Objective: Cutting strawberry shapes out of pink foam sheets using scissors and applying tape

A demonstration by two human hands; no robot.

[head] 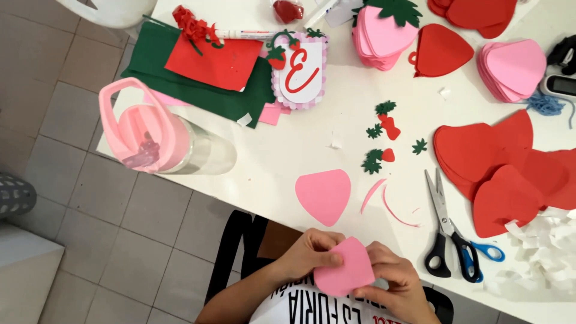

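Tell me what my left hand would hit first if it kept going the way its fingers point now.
The left hand points rightward, fingers already on the pink foam piece held between both hands. Past that, it would meet the right hand almost at once.

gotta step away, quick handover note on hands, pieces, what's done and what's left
Left hand and right hand both pinch one pink strawberry-shaped cutout over the lap, at the table edge.
A second pink cutout lies flat on the table just ahead, with thin pink trimmings beside it.
Scissors are set down to the right, not in hand.
Done: stacks of red shapes and pink shapes are cut.
Left: the small green leaf pieces lie loose, unattached.
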